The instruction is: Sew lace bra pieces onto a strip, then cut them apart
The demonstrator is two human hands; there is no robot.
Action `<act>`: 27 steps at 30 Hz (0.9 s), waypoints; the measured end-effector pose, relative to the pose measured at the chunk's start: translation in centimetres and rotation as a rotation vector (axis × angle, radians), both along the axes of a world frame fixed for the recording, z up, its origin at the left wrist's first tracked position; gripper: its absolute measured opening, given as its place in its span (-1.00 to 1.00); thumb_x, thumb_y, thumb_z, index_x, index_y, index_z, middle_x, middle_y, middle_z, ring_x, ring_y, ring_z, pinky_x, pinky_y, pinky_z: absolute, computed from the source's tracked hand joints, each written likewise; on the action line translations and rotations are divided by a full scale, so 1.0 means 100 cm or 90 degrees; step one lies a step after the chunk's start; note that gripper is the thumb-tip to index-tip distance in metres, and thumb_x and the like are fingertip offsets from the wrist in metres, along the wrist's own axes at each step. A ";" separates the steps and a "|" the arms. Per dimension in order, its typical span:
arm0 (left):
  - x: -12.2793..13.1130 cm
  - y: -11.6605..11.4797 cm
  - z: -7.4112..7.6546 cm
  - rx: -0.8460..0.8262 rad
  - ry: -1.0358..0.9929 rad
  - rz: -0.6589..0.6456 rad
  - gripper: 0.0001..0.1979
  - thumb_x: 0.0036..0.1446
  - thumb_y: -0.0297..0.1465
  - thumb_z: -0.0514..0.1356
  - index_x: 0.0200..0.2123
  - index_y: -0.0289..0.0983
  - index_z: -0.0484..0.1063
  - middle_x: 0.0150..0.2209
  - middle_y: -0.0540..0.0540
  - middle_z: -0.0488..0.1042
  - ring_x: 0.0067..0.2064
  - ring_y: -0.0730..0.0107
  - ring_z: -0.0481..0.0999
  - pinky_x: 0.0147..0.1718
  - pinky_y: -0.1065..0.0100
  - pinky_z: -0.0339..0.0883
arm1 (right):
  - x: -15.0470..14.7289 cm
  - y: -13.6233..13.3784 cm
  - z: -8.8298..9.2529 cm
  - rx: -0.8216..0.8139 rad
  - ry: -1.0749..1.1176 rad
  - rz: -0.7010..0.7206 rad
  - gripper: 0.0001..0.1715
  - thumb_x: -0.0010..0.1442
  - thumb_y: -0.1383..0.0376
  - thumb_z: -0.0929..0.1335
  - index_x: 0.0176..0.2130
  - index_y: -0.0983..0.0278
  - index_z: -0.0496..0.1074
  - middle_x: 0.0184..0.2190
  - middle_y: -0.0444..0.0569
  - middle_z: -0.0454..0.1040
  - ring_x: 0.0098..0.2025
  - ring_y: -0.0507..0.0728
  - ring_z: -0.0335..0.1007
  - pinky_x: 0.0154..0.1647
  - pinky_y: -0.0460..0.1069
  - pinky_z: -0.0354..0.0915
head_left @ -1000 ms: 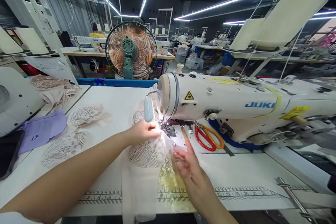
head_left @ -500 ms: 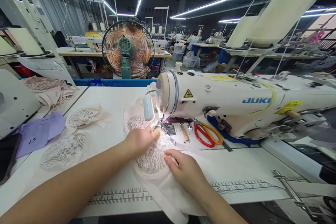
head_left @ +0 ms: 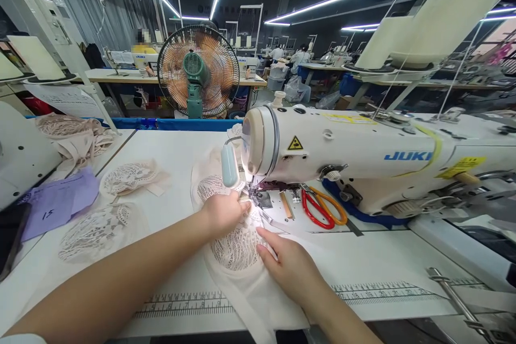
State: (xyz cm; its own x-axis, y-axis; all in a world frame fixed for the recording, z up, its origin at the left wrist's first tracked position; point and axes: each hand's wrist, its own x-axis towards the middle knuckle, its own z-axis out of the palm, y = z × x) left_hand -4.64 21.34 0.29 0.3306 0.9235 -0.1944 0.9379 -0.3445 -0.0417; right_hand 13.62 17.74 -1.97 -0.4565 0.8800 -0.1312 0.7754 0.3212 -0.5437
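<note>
A pale beige lace bra [head_left: 236, 250] lies under the needle area of a white sewing machine [head_left: 355, 145]. Close to the presser foot [head_left: 253, 191], my left hand [head_left: 224, 215] is closed on the bra's upper part, thumb and fingers pinching the fabric. My right hand [head_left: 288, 263] pinches the right edge of the nearer lace cup, its thumb and forefinger close together. The other cup is partly behind my left hand. A beige band trails from the bra over the table's front edge. Part of the seam is hidden by my left fingers.
Red-handled scissors [head_left: 318, 209] with an orange loop lie right of the needle. Lace cups [head_left: 129, 177], a purple paper [head_left: 60, 199] and a dark phone [head_left: 14, 239] are at left. A printed ruler [head_left: 189, 303] runs along the front edge; a fan [head_left: 195, 72] stands behind.
The view has shifted slightly, so the machine appears farther right. Both hands keep their hold on the bra. Its trailing band at the front edge has swung a little left.
</note>
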 end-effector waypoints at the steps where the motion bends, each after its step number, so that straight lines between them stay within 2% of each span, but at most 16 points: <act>1: 0.000 0.001 0.000 0.006 -0.003 0.002 -0.60 0.17 -0.33 -0.03 0.07 -0.11 0.31 -0.20 -0.14 0.37 -0.42 0.29 0.45 -0.54 0.38 0.20 | 0.000 0.001 0.001 -0.002 -0.004 -0.001 -0.48 0.24 0.24 0.16 0.13 0.35 0.30 -0.11 0.12 0.54 -0.08 0.26 0.45 -0.15 0.08 0.33; 8: 0.000 0.002 -0.004 0.045 -0.027 0.013 -0.62 0.25 -0.32 -0.12 0.02 -0.16 0.36 -0.23 -0.12 0.38 -0.36 0.26 0.46 -0.48 0.36 0.24 | -0.001 0.008 0.004 0.009 -0.014 0.008 -0.49 0.24 0.26 0.16 0.12 0.38 0.31 -0.04 0.18 0.49 0.07 0.30 0.34 -0.08 0.10 0.30; 20: 0.002 0.004 -0.005 0.032 -0.050 0.019 -0.66 0.16 -0.35 -0.03 -0.05 -0.21 0.40 -0.26 -0.13 0.40 -0.44 0.29 0.45 -0.57 0.37 0.14 | -0.003 0.009 0.008 -0.003 -0.034 0.016 -0.50 0.25 0.27 0.16 0.12 0.37 0.30 -0.12 0.17 0.53 0.00 0.27 0.39 -0.13 0.06 0.28; 24: 0.001 0.005 -0.006 0.035 -0.064 0.025 -0.63 0.19 -0.34 -0.09 -0.03 -0.22 0.39 -0.26 -0.14 0.41 -0.42 0.25 0.45 -0.57 0.35 0.12 | -0.004 0.011 0.010 -0.023 -0.027 0.016 -0.49 0.24 0.27 0.17 0.14 0.37 0.28 -0.12 0.17 0.52 -0.04 0.26 0.41 -0.14 0.06 0.28; 27: 0.000 0.006 -0.006 0.042 -0.074 0.031 -0.63 0.22 -0.32 -0.13 -0.09 -0.23 0.41 -0.29 -0.13 0.41 -0.42 0.28 0.44 -0.58 0.36 0.10 | -0.005 0.013 0.010 -0.021 -0.025 0.020 -0.48 0.23 0.25 0.18 0.14 0.37 0.27 -0.11 0.18 0.51 -0.01 0.28 0.38 -0.13 0.06 0.27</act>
